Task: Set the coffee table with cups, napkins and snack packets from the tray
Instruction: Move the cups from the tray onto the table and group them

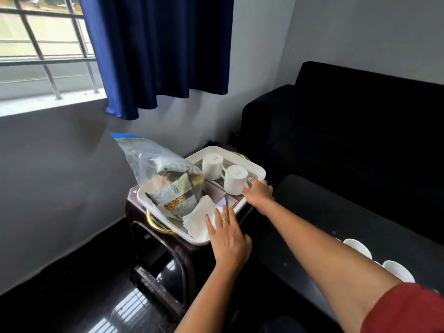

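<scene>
A white tray (pixel 260 173) with gold handles rests on a dark brown stool (pixel 177 248). Two white cups stand upside down in it: the far cup (pixel 212 165) and the near cup (pixel 236 179). A clear bag of snack packets (pixel 168 181) leans at the tray's left. White napkins (pixel 198 218) lie at its near corner. My right hand (pixel 258 193) touches the near cup's handle at the tray's right rim; whether it grips is unclear. My left hand (pixel 228 236) lies flat, fingers apart, over the tray's near edge and the napkins.
A dark coffee table (pixel 336 212) stretches to the right, with two white items (pixel 377 258) near its front edge. A black sofa (pixel 348 121) stands behind it. The wall, window and a blue curtain (pixel 163 51) are behind the stool. The floor is dark and glossy.
</scene>
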The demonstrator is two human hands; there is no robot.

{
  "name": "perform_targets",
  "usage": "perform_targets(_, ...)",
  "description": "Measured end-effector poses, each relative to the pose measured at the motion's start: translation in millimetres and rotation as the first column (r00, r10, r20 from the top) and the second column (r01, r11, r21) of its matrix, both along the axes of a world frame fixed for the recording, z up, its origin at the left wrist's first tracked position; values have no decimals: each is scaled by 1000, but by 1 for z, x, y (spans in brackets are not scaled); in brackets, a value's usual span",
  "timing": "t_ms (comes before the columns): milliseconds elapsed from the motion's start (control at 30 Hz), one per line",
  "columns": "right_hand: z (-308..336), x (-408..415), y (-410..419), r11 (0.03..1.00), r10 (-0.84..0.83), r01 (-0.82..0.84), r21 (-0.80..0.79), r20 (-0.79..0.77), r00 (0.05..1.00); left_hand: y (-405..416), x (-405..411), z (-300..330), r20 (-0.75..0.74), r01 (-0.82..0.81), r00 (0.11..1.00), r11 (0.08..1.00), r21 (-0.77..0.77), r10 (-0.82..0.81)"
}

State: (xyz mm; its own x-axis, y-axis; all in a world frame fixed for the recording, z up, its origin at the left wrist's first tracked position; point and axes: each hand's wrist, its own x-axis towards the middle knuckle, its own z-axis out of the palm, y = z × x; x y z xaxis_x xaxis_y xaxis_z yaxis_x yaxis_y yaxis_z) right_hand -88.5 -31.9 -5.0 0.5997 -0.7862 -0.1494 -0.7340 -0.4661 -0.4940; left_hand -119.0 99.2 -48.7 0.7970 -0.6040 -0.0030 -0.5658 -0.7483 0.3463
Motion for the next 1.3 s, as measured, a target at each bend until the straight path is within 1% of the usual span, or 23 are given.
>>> perform_targets(67,-6,4,0,999,-39,39,-1,-17,999,0,0,0,-4,2,1000,1000,12,-2)
perform_targets(167,-14,5,1,991,-99,102,-88,45,994,-1,0,0,-8,6,1000,1000,25,-6)
perform_targets(267,-19,3,3,978,-96,111,-178,95,991,-2,0,-1,-13,2,1000,1000,18,-2)
perform_targets(333,-20,1,7,974,-89,115,-196,135,987,-2,0,-1,-11,1,1000,1000,10,-1)
perform_targets(400,-18,-1,11,979,-81,115,-171,194,978,-2,0,-2,-7,2,1000,1000,3,-2)
perform_targets(467,-15,-3,15,991,-84,111,-78,293,953,-2,0,-2,-14,0,1000,1000,-7,0)
perform_targets(533,-10,-7,19,991,-129,128,30,397,909,-2,1,-1,-28,-15,1000,999,-29,14)
perform_targets(600,-4,-11,20,986,-163,156,53,441,883,-2,1,0,-37,-28,999,998,-56,26)
perform_targets(667,1,-16,20,986,-161,163,33,444,881,-2,2,1,-35,-33,999,996,-86,30)
perform_targets(733,4,-20,21,988,-146,155,14,441,886,-2,3,3,-18,-37,999,986,-161,34)
perform_targets(800,7,-25,21,990,-113,137,-24,432,895,-3,6,6,22,-30,999,967,-255,37)
perform_targets(867,10,-31,21,991,-71,114,-72,437,896,-5,7,11,72,-3,997,950,-313,27)
perform_targets(1067,23,-49,21,984,32,53,-172,460,888,-7,5,22,154,57,988,926,-373,1)
perform_targets(1200,31,-64,23,963,140,-17,-270,444,885,-7,4,33,221,116,975,867,-485,-7)
perform_targets(1300,36,-75,24,948,181,-38,-316,437,881,-7,2,36,260,164,965,840,-517,-29)
